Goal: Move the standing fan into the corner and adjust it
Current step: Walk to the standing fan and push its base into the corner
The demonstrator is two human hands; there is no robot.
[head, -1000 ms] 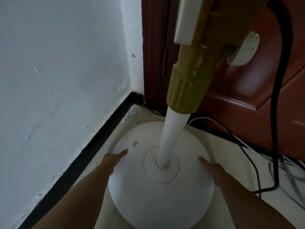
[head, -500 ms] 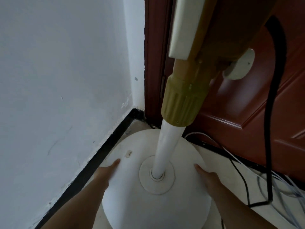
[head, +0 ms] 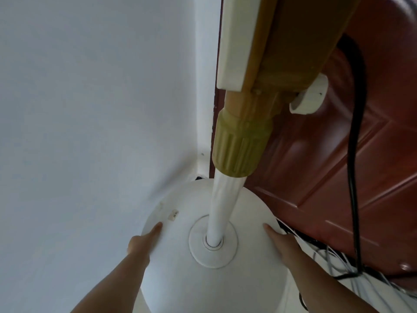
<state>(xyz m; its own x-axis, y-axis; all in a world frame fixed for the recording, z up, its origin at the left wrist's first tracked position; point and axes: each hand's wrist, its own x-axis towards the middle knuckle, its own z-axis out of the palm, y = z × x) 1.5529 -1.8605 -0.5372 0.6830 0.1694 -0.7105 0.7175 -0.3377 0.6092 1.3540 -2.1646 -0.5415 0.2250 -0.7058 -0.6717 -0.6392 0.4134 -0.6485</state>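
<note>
The standing fan's round white base [head: 203, 279] fills the lower middle, pushed up against the white wall on the left and the red-brown door on the right. Its white pole [head: 222, 206] rises from a raised collar into a ribbed tan height-lock nut [head: 240, 152] and the tan-and-white control housing [head: 277, 41]. My left hand [head: 144, 239] grips the base's left rim, fingers wrapped under the edge. My right hand [head: 282, 241] grips the right rim the same way.
A white wall [head: 90, 109] runs along the left. A red-brown panelled door [head: 327, 166] closes the corner on the right. A black power cord [head: 352, 177] hangs down beside the door; several white cables [head: 338, 265] lie on the floor right of the base.
The base has slid forward and left into the corner, covering the black skirting and the floor strip by the wall. Both hands stay on its rims.
</note>
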